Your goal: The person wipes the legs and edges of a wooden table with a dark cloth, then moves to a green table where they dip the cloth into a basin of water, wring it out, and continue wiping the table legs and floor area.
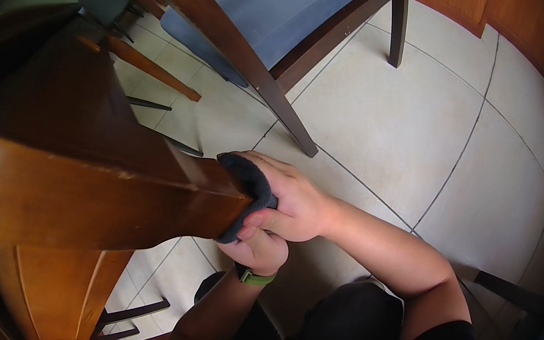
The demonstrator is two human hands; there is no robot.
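A dark grey cloth (263, 185) is folded around the lower part of a brown wooden table leg (138, 207), covering two of its sides. My right hand (296, 203) presses the cloth from the far side, its thumb lying along the near edge. Below it, my left hand (262, 251) grips the cloth from the other side, thumb up against the right thumb. The left wrist wears a band with a green strap (259, 278). The palms and most fingers are hidden behind the cloth and leg.
A wooden chair (247, 54) with a blue-grey padded seat (271, 4) stands just beyond my hands. More dark chair legs (134, 315) show at lower left. A wooden cabinet (452, 6) borders the pale tiled floor (392, 119) at the top. My knee (354, 322) is close below.
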